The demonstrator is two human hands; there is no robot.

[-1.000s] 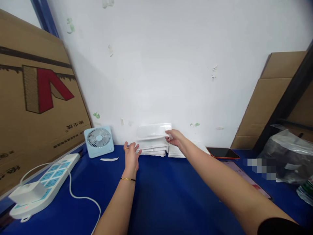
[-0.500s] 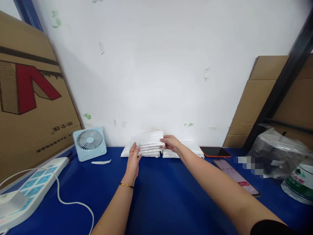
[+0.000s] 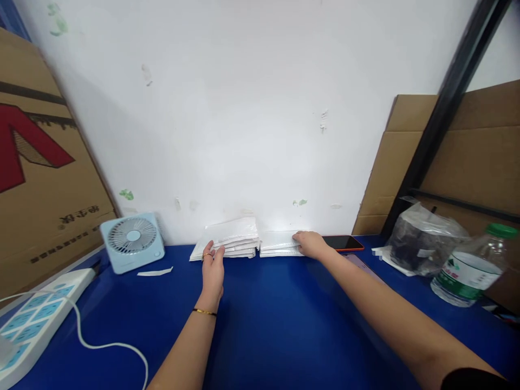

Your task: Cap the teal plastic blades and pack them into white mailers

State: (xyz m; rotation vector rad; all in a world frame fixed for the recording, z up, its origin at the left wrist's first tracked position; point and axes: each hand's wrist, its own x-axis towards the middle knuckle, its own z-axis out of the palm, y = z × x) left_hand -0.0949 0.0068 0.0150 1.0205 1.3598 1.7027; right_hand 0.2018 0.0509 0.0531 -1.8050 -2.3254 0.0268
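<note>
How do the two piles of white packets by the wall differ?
The left pile stands taller than the right pile. The left pile's edges are uneven and splayed, while the right pile looks flatter and neater. Both hold flat white packets and sit on the blue table.

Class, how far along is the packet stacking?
Done, it seems: packets lie in a left stack and a right stack by the wall. In hand: the left hand is at the left stack's front, the right hand on the right stack. Remaining, perhaps: evening the left stack's ragged edges.
</note>
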